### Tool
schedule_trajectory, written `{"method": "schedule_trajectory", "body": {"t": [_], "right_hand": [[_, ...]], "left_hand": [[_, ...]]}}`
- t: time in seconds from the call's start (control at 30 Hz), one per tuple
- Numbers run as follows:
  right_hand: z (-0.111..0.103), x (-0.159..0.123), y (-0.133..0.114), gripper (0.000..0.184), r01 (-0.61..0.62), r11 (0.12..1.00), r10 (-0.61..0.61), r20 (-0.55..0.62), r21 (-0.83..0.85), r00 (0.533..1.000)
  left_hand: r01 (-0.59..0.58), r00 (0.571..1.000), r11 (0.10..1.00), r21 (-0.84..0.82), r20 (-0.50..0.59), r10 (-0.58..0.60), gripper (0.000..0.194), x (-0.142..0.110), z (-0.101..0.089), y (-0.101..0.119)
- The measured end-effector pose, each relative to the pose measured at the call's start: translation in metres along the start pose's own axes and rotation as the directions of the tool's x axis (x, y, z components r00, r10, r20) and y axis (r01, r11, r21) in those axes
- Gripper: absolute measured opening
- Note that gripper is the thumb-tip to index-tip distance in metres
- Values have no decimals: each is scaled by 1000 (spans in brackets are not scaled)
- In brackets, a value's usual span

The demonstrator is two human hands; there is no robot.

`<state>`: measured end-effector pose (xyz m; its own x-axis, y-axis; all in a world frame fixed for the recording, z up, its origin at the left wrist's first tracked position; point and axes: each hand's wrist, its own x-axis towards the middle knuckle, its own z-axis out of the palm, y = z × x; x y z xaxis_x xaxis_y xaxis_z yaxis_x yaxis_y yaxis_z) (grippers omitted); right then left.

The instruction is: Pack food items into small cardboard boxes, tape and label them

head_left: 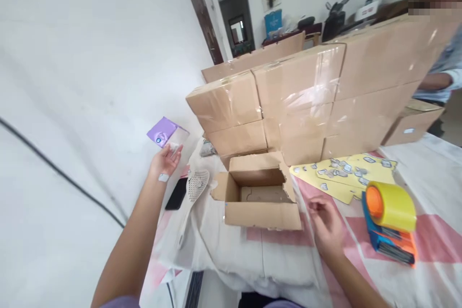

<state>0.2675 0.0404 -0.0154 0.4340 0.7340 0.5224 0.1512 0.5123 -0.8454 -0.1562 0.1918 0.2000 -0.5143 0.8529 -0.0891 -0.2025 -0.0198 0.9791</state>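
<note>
My left hand (164, 161) is raised at the left and grips a purple and clear flat packet (166, 134) by its lower edge. My right hand (327, 224) rests on the cloth just right of a small open cardboard box (262, 214), its fingers loosely curled with nothing seen in them. The box's flaps stand open, and only bare cardboard shows inside.
A wall of taped cardboard cartons (306, 91) stands behind the box. Yellow sticker sheets (342, 173) and an orange-blue tape dispenser (391, 224) lie at the right. A white perforated swatter (193, 192) and a black phone (176, 194) lie left. Another person (442, 70) sits far right.
</note>
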Motion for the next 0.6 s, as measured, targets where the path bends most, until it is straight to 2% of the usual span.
{"method": "schedule_trajectory", "body": {"t": [0.03,0.07,0.1,0.13,0.17,0.2,0.23,0.27,0.3,0.33,0.37,0.4,0.43,0.5,0.6], "right_hand": [[4,2,-21,4,80,996,-76,-129,26,989],[9,3,-48,7,163,985,-148,-209,58,967],[17,3,-77,9,259,960,-214,-311,110,926],[28,1,-108,12,322,931,-247,-356,172,902],[41,-3,-137,11,307,929,-266,-202,205,942],[57,-8,-163,11,237,947,-247,21,217,969],[76,-14,-183,10,135,961,-193,233,243,953],[96,-21,-196,10,-35,973,-74,452,227,889],[116,-27,-203,16,-192,966,46,617,173,786],[135,-34,-203,24,-311,945,151,709,101,689],[152,-41,-200,29,-393,919,234,756,33,611],[166,-48,-193,30,-430,903,282,759,-4,586],[176,-54,-186,26,-441,897,297,756,-12,583],[185,-67,-174,24,-434,901,278,739,21,614],[180,-83,-171,26,-413,907,240,706,80,666]], "left_hand": [[10,1000,998,-69,13,-9,20,-19,-3,4],[20,1000,992,-128,26,-17,19,-37,-6,7],[32,999,984,-177,39,-25,18,-55,-7,9],[44,998,975,-218,57,-33,16,-72,-8,9],[57,996,966,-253,76,-39,15,-89,-8,8],[70,994,957,-282,97,-44,14,-105,-6,7],[82,992,948,-306,117,-48,14,-119,-4,5],[92,990,941,-326,135,-50,15,-133,-1,2],[101,987,934,-343,152,-51,16,-146,2,0],[110,985,928,-356,165,-53,17,-157,5,-3],[118,983,923,-365,177,-55,19,-167,8,-6],[124,981,919,-373,186,-57,20,-176,11,-9],[129,980,916,-379,192,-59,20,-184,13,-12],[132,979,912,-387,196,-59,17,-195,15,-19],[129,979,910,-395,197,-53,12,-203,14,-31]]}}
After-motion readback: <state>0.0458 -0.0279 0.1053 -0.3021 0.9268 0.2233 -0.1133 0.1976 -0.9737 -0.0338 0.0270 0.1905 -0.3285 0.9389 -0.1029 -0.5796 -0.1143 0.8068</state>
